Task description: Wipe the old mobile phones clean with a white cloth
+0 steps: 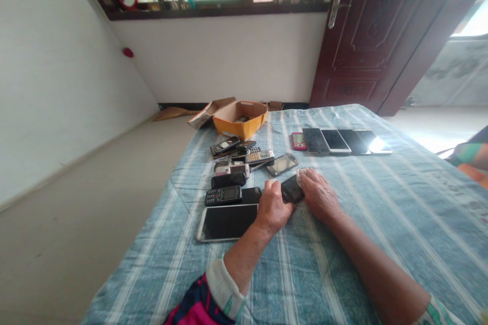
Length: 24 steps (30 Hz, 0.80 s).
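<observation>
A small dark phone [292, 189] is gripped at its left end by my left hand [273, 206], whose fingers are closed round it. My right hand [319, 194] holds a white cloth or tissue [301, 176] pressed against the phone's right end. Just behind them a grey phone [282, 163] lies flat on the striped blue cloth. Left of my left hand are a large white-framed tablet [229, 222], partly covered by that hand, and a black keypad phone [223, 195]. Several older phones [231, 169] are piled beyond these.
An open orange box [241, 124] stands at the far left edge of the covered surface [343, 254]. Farther right, a pink phone [299, 141] and a row of large phones [335, 141] lie side by side. A dark red door [362, 35] is behind.
</observation>
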### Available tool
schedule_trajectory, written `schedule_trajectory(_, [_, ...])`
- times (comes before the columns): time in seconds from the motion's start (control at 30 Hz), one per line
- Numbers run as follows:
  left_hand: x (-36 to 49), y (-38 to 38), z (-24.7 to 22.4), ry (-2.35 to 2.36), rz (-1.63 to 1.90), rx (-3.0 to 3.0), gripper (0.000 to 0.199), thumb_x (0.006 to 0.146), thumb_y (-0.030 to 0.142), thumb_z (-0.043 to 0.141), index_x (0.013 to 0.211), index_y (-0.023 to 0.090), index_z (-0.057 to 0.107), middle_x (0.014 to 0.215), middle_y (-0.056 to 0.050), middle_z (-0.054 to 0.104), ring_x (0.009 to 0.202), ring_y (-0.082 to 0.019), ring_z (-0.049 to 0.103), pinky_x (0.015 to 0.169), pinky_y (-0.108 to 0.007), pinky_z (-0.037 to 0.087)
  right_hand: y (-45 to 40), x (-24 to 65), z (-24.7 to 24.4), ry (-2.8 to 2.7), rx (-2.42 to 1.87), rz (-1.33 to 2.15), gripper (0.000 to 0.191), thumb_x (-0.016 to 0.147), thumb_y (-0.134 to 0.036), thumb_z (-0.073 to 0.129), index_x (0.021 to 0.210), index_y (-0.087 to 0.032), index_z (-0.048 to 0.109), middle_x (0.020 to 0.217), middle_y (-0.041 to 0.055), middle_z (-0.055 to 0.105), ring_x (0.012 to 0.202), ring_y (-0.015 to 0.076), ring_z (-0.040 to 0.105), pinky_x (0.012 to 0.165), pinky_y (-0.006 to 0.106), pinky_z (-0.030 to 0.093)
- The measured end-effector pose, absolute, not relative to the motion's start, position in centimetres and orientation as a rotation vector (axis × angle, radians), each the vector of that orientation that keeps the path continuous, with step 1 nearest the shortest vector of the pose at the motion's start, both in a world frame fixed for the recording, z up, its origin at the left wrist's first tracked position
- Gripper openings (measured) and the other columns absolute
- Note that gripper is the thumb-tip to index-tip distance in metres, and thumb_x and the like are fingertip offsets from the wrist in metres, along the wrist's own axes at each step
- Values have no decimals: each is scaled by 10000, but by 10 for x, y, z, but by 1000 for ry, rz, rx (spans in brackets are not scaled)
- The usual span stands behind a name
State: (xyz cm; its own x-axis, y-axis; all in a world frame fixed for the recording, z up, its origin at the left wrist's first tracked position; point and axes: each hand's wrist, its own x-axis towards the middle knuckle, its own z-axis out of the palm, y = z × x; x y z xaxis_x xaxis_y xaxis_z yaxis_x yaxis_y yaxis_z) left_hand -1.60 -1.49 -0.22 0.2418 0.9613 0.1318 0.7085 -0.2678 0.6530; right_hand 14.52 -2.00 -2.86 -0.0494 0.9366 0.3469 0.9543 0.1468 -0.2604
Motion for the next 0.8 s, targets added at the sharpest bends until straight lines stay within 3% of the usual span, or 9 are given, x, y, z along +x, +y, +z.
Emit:
schedule_trajectory(0.27, [-16,-15,-1,1491,727,2042,299,640,133,731,830,194,509,922,-22,495,767,-149,574,747,-276,515,-30,132,-20,-2202,-1475,-48,349,954,-159,362,1199,-201,606,1278,97,592,1297,208,441,1092,369,352])
schedule_trajectory(0.6, [-15,-15,-3,1510,720,2044,315,624,144,744,841,184,520,942,-34,508,777,-152,581,743,-273,508,-21,140,-27,-2058,-1721,-99,335,955,-170,374,1212,-164,588,1308,126,569,1286,239,455,1064,391,376])
schedule_trajectory(0.8, [-16,-15,-3,1510,713,2056,312,630,153,735,857,183,524,950,-42,513,782,-166,585,737,-280,511,-28,135,-23,-2189,-1487,-67,342,952,-158,369,1202,-200,599,1272,101,591,1296,215,447,1084,379,364])
